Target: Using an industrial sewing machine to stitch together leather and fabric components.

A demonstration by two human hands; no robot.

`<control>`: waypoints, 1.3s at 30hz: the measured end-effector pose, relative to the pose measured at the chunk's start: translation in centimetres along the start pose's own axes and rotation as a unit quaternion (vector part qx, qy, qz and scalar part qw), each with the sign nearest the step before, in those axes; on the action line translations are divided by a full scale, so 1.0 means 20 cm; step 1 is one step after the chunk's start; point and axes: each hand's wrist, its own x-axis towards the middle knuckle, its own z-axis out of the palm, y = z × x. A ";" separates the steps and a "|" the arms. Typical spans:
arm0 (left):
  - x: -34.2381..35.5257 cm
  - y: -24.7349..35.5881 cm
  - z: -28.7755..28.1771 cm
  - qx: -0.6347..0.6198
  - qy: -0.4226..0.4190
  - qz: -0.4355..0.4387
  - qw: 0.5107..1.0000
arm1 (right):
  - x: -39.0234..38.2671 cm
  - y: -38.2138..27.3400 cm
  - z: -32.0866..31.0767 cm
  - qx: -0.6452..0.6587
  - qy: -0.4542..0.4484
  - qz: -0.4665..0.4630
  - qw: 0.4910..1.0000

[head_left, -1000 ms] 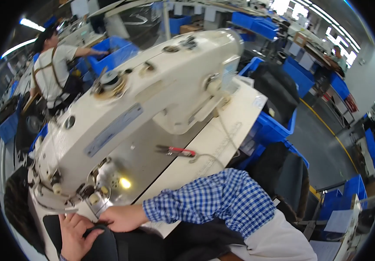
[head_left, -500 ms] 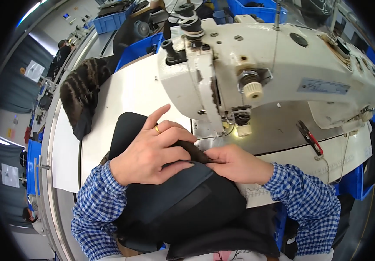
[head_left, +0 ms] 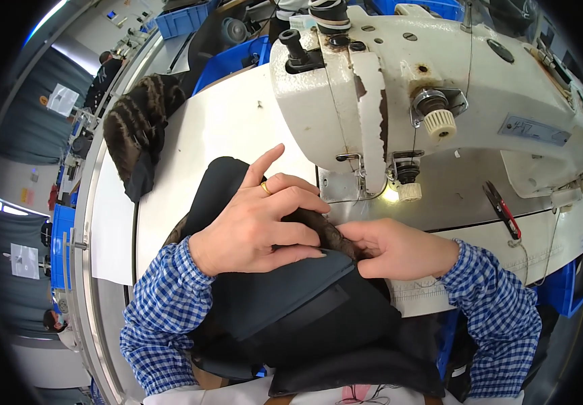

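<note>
Two bare hands in blue-and-white checked sleeves work a dark fabric piece (head_left: 318, 331) on the wearer's side of a white sewing machine (head_left: 450, 77), just short of its lit needle end, with part of the cloth over the desk (head_left: 204, 128) and part hanging toward the wearer. The left hand (head_left: 258, 233), to the left of the needle end and palm down, has thumb and forefinger pinching the edge where a grey-blue panel (head_left: 285, 297) meets a brown furry layer (head_left: 335, 239), its little finger lifted clear. The right hand (head_left: 393, 250), nearer the machine's arm side, pinches the same edge with thumb and fingertips. Such close grips seem meant to line up the layers and hold the pile back from the edge. The panel's straight edge slants away from the wearer and rightward, ending by the right fingertips on the near side of the machine; the whole piece's long axis is hard to tell, as the hands cover its middle. Red-handled snips (head_left: 504, 214) lie right of the machine's needle end, probably for easy reach, and a striped furry piece (head_left: 133, 125) rests well to the machine's left
</note>
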 end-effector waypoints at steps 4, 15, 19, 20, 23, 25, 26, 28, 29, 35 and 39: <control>-0.01 0.01 -0.02 -0.005 0.001 0.003 1.000 | -0.03 -0.04 -0.01 0.081 -0.030 -0.015 0.996; 0.06 0.08 -0.02 -0.023 -0.012 0.009 1.000 | -0.02 -0.02 -0.04 -0.077 0.013 0.009 0.997; 0.09 0.05 0.06 -0.008 -0.044 0.025 0.999 | -0.02 0.00 -0.03 -0.080 0.026 -0.022 0.996; 0.09 0.05 0.06 -0.004 -0.048 0.015 0.999 | -0.03 0.00 -0.02 -0.079 0.026 -0.023 0.996; 0.09 0.04 0.07 -0.018 -0.037 0.023 0.999 | -0.03 -0.01 0.00 -0.019 0.046 -0.004 0.999; 0.10 0.03 0.06 -0.032 -0.055 0.017 0.998 | -0.04 -0.01 0.00 -0.054 0.044 0.028 0.997; 0.11 0.03 0.05 -0.047 -0.071 0.012 0.996 | -0.04 -0.01 0.01 -0.053 0.043 0.029 0.997; 0.12 0.04 0.03 -0.055 -0.075 0.005 0.996 | -0.05 0.00 0.01 -0.036 0.052 0.012 0.998; 0.12 0.04 0.02 -0.062 -0.078 0.000 0.995 | -0.05 0.01 0.02 -0.037 0.052 0.012 0.998; 0.14 0.06 0.02 -0.103 -0.060 0.000 0.993 | -0.04 0.02 0.03 -0.068 0.075 0.009 0.995; 0.14 0.04 0.01 -0.059 -0.119 -0.012 0.991 | -0.05 0.01 0.02 -0.045 0.063 0.014 0.997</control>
